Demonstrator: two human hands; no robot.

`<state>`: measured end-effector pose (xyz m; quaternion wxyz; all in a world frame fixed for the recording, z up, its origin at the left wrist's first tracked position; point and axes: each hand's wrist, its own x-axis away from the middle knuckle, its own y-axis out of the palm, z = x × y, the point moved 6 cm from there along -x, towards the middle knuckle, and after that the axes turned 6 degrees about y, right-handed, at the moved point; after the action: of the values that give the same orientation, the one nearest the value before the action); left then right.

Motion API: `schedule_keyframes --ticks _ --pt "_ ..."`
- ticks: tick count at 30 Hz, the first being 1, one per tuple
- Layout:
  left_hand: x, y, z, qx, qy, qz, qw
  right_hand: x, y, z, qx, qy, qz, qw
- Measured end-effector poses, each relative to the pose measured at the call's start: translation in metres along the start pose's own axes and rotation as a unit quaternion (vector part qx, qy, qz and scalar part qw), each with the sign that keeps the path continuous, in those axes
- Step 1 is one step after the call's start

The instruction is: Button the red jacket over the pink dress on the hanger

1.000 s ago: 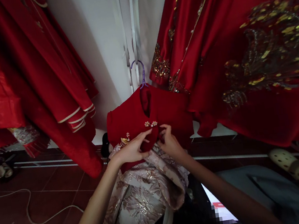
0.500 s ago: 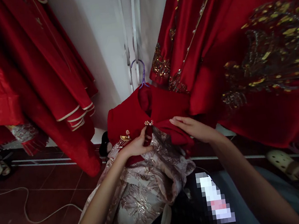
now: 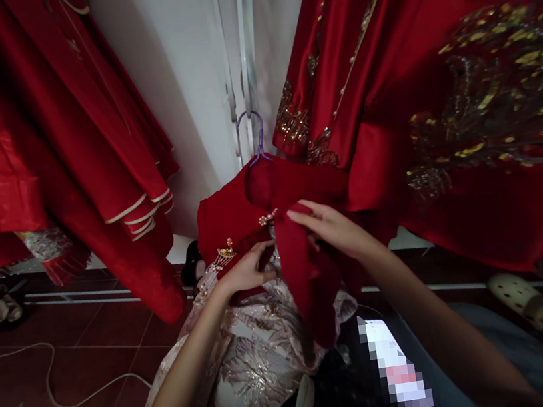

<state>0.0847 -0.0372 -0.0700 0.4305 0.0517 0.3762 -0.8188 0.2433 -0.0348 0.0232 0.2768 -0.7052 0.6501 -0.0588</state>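
Observation:
A short-bodied red jacket [image 3: 227, 213] hangs on a purple hanger [image 3: 260, 139] in front of me. A pearl-beaded clasp [image 3: 268, 217] sits at its neckline, and a gold fan-shaped ornament [image 3: 226, 253] with dangling strands is on its left side. My right hand [image 3: 329, 224] pinches the right front panel [image 3: 306, 273], which is folded over and hangs down. My left hand [image 3: 249, 270] rests at the front opening, thumb and fingers apart, fingertips partly hidden near the cloth. Beneath lies a pale, metallic-patterned brocade garment [image 3: 246, 348], bunched under the jacket.
Red garments [image 3: 90, 134] with pale piping hang at left; red ones with gold sequin embroidery [image 3: 493, 91] hang at right. A white rack post [image 3: 244, 45] stands behind. A lit, blurred phone [image 3: 395, 361] lies low right. A cable [image 3: 48, 376], a pale clog [image 3: 512, 298] and dark shoes are near the floor.
My right hand has moved left and slightly up, folding the right panel over toward the middle. The panel now covers part of the brocade. My left hand has barely shifted.

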Motion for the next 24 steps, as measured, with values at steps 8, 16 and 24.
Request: schedule_keyframes --ticks 8,16,24 --pt "0.033 -0.037 0.009 -0.166 -0.081 0.250 0.951 0.028 0.030 0.001 0.078 -0.034 -0.042 0.995" --pt "0.056 -0.055 -0.044 -0.037 -0.158 0.343 0.925 0.024 0.071 0.003 -0.190 0.025 -0.192 0.962" --pt "0.055 -0.055 -0.047 0.083 -0.135 0.373 0.914 -0.014 0.129 0.035 -0.151 0.003 -0.105 0.983"
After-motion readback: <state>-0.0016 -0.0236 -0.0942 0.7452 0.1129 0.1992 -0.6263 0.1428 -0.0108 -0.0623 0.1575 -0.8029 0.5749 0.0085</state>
